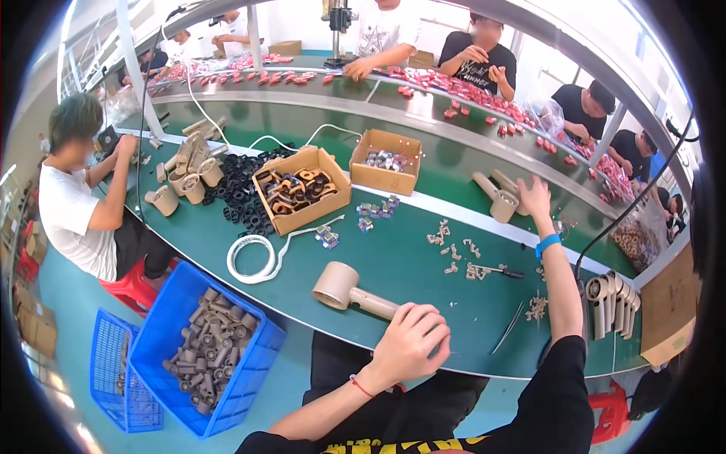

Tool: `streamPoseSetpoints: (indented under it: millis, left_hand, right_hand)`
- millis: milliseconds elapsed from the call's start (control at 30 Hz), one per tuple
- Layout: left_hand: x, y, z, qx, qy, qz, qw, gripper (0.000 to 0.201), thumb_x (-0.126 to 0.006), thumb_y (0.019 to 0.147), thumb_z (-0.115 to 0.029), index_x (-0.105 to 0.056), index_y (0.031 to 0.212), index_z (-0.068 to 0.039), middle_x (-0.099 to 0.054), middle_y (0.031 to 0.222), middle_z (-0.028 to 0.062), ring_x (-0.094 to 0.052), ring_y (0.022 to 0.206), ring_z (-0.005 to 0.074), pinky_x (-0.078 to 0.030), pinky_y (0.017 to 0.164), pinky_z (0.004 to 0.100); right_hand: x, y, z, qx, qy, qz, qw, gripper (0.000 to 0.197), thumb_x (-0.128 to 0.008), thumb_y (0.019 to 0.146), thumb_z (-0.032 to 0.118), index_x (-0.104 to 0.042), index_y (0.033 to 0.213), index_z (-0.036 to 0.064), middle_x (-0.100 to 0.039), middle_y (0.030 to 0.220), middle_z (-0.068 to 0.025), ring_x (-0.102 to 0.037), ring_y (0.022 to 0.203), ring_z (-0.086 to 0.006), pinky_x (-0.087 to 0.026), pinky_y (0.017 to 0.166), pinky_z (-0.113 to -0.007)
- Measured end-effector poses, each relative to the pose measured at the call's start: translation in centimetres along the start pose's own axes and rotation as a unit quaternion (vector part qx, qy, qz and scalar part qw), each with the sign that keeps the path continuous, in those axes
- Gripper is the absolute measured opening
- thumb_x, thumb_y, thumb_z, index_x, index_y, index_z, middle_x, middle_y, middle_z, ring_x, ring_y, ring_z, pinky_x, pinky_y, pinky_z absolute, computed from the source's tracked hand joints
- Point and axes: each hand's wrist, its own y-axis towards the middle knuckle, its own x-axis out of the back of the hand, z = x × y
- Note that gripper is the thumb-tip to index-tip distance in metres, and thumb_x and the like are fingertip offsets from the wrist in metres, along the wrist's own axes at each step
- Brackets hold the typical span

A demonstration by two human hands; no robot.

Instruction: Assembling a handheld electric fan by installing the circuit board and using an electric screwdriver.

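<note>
A teal floor (83, 295) is spreading below the green tabletop (393, 261), with a red stool (125, 291) standing by its left edge. Beyond the far edge, pale metal posts (255, 38) are rising, and bright light is washing a white wall (293, 21).

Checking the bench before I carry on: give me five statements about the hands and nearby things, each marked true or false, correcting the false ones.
1. The right hand is beside the far beige plastic housings. True.
2. A thin red cord bracelet is on the right wrist. False: the thin red cord bracelet is on the left wrist; the right wears a wide blue band.
3. The left hand is by the handle end of the near beige plastic housing. True.
4. The white ring-shaped roll lies in the blue crate. False: it lies on the green tabletop.
5. The large blue plastic crate holds beige parts. True.
</note>
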Motion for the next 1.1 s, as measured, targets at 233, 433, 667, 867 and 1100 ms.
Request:
streamPoseSetpoints:
  millis: [233,433,667,867,1100]
  left_hand:
    - [2.1,1.2,1.4,0.01,-0.056,0.035,0.998,0.02,-0.067,0.066,-0.003,-0.063,0.085,-0.009,-0.062,0.095,0.0045,-0.059,0.101,0.0286,-0.045,0.089,0.0416]
    - [5.8,3.3,3.5,0.031,0.114,0.201,0.972,0.041,-0.072,0.07,-0.009,-0.064,0.11,-0.01,-0.059,0.118,0.0073,-0.05,0.121,0.0318,-0.036,0.103,0.0472]
    - [4.3,1.4,4.1,0.033,0.128,0.213,0.968,0.037,-0.075,0.072,-0.011,-0.065,0.108,-0.011,-0.064,0.103,0.0036,-0.058,0.101,0.0235,-0.036,0.097,0.0406]
    - [3.8,1.1,4.0,0.024,0.145,0.161,0.976,0.032,-0.074,0.072,-0.014,-0.065,0.103,-0.013,-0.064,0.096,0.001,-0.059,0.092,0.0191,-0.037,0.091,0.0371]
    - [3.5,1.2,4.2,0.028,0.143,0.15,0.978,0.032,-0.074,0.072,-0.014,-0.065,0.102,-0.014,-0.064,0.096,0.0001,-0.059,0.092,0.0189,-0.037,0.091,0.0371]
  right_hand:
    - [15.3,-11.5,13.3,0.236,0.319,0.206,0.894,0.024,-0.062,0.093,0.015,-0.064,0.113,0.0015,-0.066,0.11,-0.0068,-0.062,0.092,-0.013,-0.05,0.079,-0.027]
    - [18.6,-20.4,10.7,0.279,0.268,0.317,0.866,0.016,-0.069,0.081,0.002,-0.069,0.097,0.0017,-0.067,0.088,-0.0102,-0.064,0.075,-0.0235,-0.051,0.066,-0.032]
    - [19.0,-25.3,9.0,0.228,0.194,0.268,0.916,0.017,-0.07,0.08,0.004,-0.07,0.098,0.0044,-0.064,0.093,-0.0102,-0.062,0.085,-0.0284,-0.051,0.073,-0.035]
    - [18.0,-24.9,11.0,0.256,0.184,0.258,0.913,0.017,-0.071,0.08,0.008,-0.069,0.096,0.0047,-0.063,0.09,-0.009,-0.06,0.087,-0.0284,-0.05,0.075,-0.037]
    - [16.1,-24.0,11.4,0.28,0.162,0.273,0.906,0.011,-0.069,0.082,0.01,-0.067,0.091,0.0042,-0.061,0.087,-0.009,-0.061,0.084,-0.0295,-0.051,0.072,-0.038]
